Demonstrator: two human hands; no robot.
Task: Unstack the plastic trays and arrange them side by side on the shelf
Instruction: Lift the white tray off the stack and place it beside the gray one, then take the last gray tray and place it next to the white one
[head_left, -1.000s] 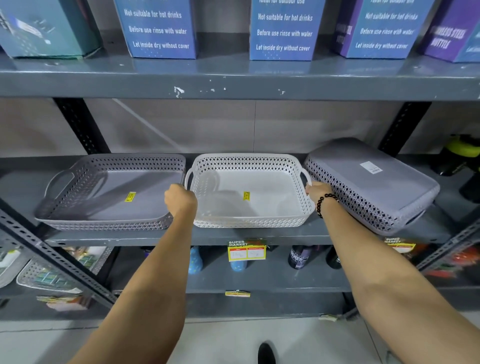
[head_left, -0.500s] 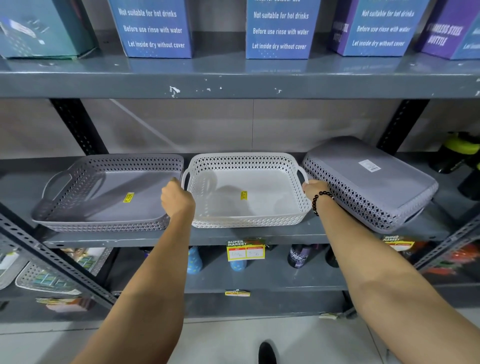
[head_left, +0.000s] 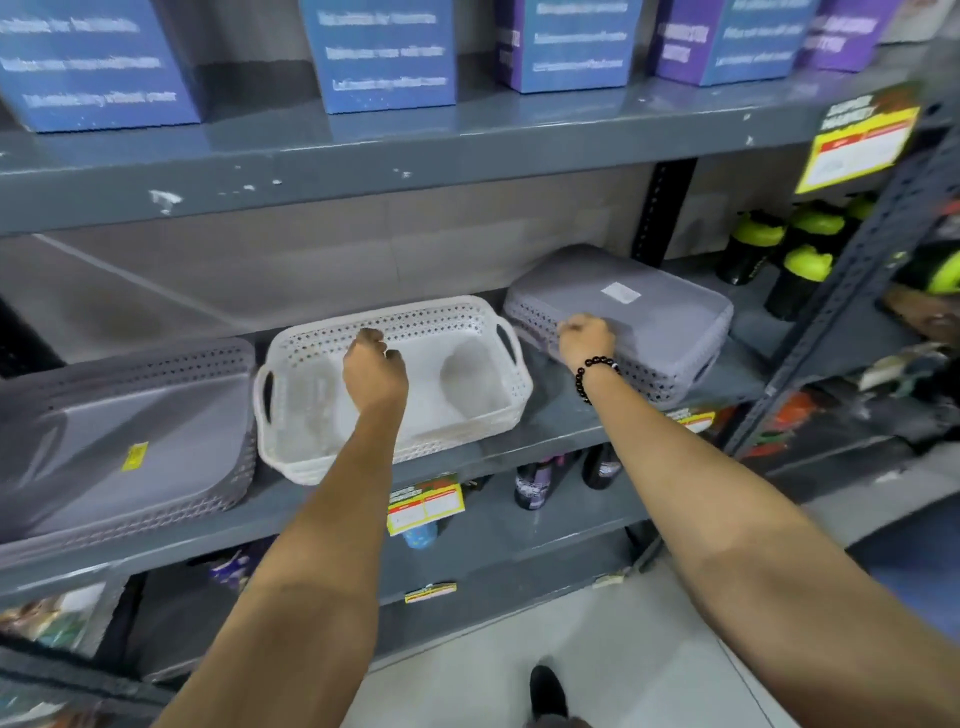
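Having let go of the white tray (head_left: 395, 384), left hand (head_left: 375, 370) loosely curled and empty above it, right hand (head_left: 587, 340) now closing on the upturned grey trays (head_left: 639, 322), apparently next for unstacking.

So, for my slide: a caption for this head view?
Both hands reach past the white tray toward the upturned grey tray on the shelf.

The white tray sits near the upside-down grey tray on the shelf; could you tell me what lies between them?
In the head view, only a bare strip of shelf separates the white tray from the upside-down grey tray.
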